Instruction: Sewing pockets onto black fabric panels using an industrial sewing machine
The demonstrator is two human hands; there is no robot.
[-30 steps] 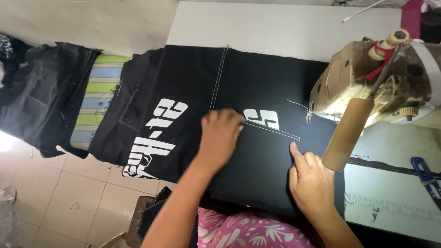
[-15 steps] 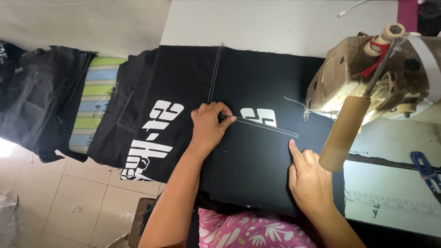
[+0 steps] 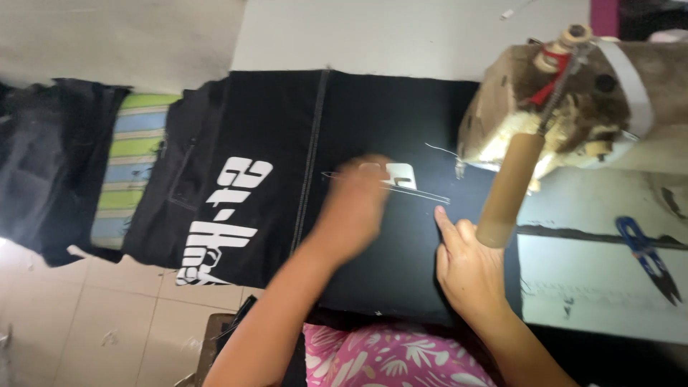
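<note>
Black cloth (image 3: 373, 251) lies flat under both hands; right hand (image 3: 469, 269) fingers pressed flat, left hand (image 3: 355, 204) blurred, grip unclear.

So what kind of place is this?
Probably a sewing workshop. A worn sewing machine stands on a white table, black printed fabric lies spread under the two hands, and blue thread snips wait nearby.

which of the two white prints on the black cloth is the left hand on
The small white print near the sewing machine: the blurred left hand partly covers it. The large white print lies apart, toward the cloth's hanging edge.
</note>
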